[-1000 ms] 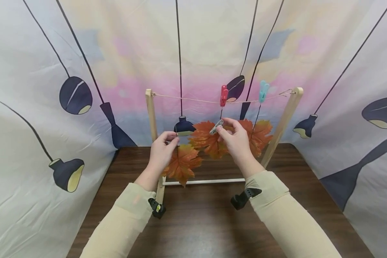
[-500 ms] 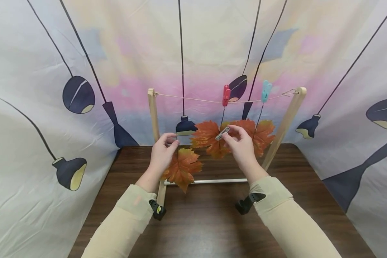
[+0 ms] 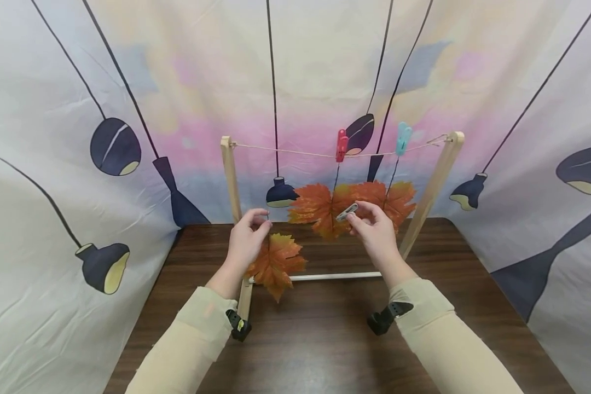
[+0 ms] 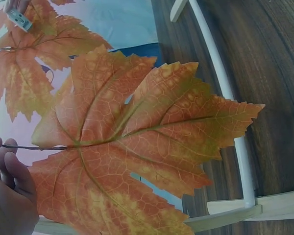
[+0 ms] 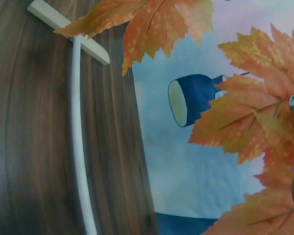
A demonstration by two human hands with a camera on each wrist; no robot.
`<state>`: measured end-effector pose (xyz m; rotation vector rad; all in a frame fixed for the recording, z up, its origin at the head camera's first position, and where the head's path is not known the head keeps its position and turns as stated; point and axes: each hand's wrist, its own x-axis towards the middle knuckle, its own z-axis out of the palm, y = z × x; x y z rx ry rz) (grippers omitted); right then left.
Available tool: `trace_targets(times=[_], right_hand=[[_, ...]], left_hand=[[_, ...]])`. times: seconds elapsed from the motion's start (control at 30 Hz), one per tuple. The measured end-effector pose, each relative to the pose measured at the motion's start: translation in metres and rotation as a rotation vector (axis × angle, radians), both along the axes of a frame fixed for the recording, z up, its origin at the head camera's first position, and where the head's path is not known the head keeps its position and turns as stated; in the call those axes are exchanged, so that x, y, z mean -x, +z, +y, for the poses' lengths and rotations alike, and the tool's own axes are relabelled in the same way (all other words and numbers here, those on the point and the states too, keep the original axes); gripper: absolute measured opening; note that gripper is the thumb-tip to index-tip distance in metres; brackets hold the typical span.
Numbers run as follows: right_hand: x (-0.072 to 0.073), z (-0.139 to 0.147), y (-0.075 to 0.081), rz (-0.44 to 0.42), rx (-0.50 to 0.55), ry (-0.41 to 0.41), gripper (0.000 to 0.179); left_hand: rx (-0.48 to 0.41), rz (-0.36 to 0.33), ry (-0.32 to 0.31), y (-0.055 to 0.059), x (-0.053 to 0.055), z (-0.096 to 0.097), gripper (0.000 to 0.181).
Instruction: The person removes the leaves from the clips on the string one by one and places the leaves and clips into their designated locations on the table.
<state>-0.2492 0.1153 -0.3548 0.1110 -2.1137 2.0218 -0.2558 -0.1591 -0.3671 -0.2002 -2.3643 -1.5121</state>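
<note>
My left hand (image 3: 246, 238) pinches the thin dark stem of an orange maple leaf (image 3: 277, 262), which hangs below the fingers; its veined face fills the left wrist view. In my right hand (image 3: 376, 232) a grey clothespin (image 3: 347, 212) is held between thumb and fingers, overlapping a second maple leaf (image 3: 320, 207) in the head view. That second leaf hangs by its stem from a red clothespin (image 3: 342, 145) on the string (image 3: 290, 150). A third maple leaf (image 3: 399, 201) hangs to the right under a light blue clothespin (image 3: 403, 138), partly hidden behind the right hand.
The string is tied between two wooden posts (image 3: 432, 191), joined low down by a white rod (image 3: 335, 276). This frame stands on a dark wood-grain table (image 3: 305, 339). A fabric backdrop (image 3: 202, 82) printed with hanging lamps surrounds the table on the visible sides.
The right hand with the grey clothespin has moved right and slightly down, away from the left hand. My left hand and its leaf have lowered slightly.
</note>
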Motion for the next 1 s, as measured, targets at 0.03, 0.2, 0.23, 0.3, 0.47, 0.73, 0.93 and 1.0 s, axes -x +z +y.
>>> trace_targets(times=[0.03,0.2,0.23,0.3,0.47,0.73,0.93,1.0], right_hand=[[0.000,0.001,-0.002,-0.002,-0.004,-0.006,0.044],[-0.001,0.006,-0.012,-0.022,0.011,-0.015,0.044],[-0.001,0.007,-0.013,-0.025,0.019,-0.016,0.044],[-0.002,0.008,-0.018,-0.028,0.038,-0.022,0.043],[-0.003,0.012,-0.026,-0.045,0.064,-0.029,0.042],[-0.001,0.019,-0.035,-0.047,0.074,-0.021,0.044],[-0.002,0.025,-0.043,-0.084,0.050,-0.037,0.046],[-0.002,0.026,-0.046,-0.092,0.036,-0.043,0.046]], left_hand=[[0.006,0.001,0.000,-0.001,0.000,0.000,0.021],[0.039,-0.001,-0.001,-0.005,-0.002,0.000,0.023],[0.047,-0.003,0.000,-0.006,-0.002,0.000,0.023],[0.052,-0.013,-0.003,-0.007,-0.002,0.000,0.023],[0.050,-0.039,-0.005,-0.012,-0.003,-0.001,0.023],[0.054,-0.042,0.000,-0.021,-0.005,-0.003,0.022],[0.087,-0.039,0.000,-0.025,-0.008,-0.005,0.021],[0.101,-0.042,-0.002,-0.026,-0.010,-0.005,0.021]])
